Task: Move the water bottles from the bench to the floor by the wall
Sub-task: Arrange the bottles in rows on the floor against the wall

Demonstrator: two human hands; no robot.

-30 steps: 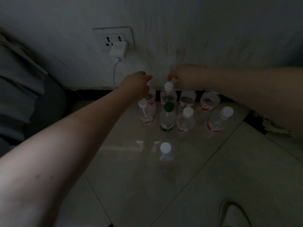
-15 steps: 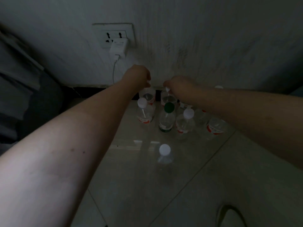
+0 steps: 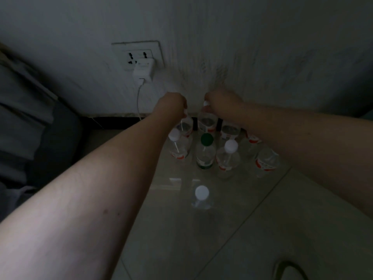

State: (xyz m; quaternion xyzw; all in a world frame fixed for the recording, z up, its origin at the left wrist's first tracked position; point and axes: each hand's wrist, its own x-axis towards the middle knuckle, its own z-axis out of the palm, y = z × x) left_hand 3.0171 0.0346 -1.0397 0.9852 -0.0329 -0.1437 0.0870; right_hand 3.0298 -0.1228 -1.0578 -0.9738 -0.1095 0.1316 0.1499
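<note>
From my remote feed, a dim room: glossy pale floor tiles (image 3: 262,229) run up to a scuffed grey wall (image 3: 262,47) with a dark baseboard (image 3: 117,123). At 11 o'clock a wall socket (image 3: 137,55) carries a white charger (image 3: 143,70), its cable (image 3: 138,102) dropping to the floor; dark fabric (image 3: 30,118) fills 9 o'clock. The water bottles (image 3: 228,156), clear plastic with red-and-white labels and white caps, stand upright in two rows against the wall at 12 o'clock; one has a green cap (image 3: 206,139), and a lone bottle (image 3: 201,196) stands nearer me. The left hand (image 3: 171,104) is closed over the top of a back-row bottle (image 3: 184,126). The right hand (image 3: 224,104) pinches the white cap of the neighbouring bottle (image 3: 206,122).
</note>
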